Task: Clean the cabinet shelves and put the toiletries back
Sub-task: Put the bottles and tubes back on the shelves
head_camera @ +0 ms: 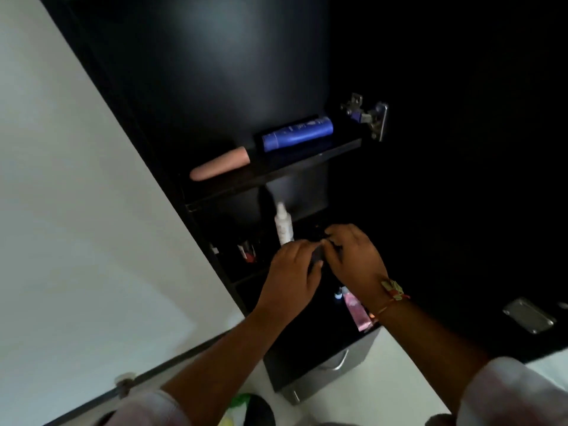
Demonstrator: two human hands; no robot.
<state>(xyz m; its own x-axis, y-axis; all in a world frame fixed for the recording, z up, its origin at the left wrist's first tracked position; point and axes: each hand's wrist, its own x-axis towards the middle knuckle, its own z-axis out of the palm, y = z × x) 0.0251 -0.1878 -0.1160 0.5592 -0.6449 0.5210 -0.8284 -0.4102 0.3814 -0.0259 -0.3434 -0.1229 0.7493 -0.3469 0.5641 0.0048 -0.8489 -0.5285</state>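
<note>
A white wall [76, 210] fills the left, and the black cabinet [215, 72] stands open against it. Its upper shelf [276, 170] carries two toiletries lying on their sides: a beige tube [219, 164] at the left end and a blue tube [296, 137] just to its right, nearly end to end. In the compartment below, small red items [247, 252] stand at the left on the middle shelf [246, 278], too dim to identify, and a white bottle [283, 224] stands upright further right. Both hands meet in front of this compartment and hide its right part. The left hand [290, 281] and the right hand [353, 259] have their fingers curled, pinching one small dark item [318, 256] between them, just below the white bottle's base. In the lowest compartment, under the right wrist, a small bottle [337, 295] with a blue top stands beside a pink packet [356, 312], both partly covered by the arm. A thread bracelet [395, 292] circles that wrist. A metal hinge [365, 118] sits at the right end of the upper shelf, joining the open door [461, 179], which bears a metal plate [528, 315] low down. Beneath the cabinet stands a dark drawer unit [322, 364] with metal handles.
</note>
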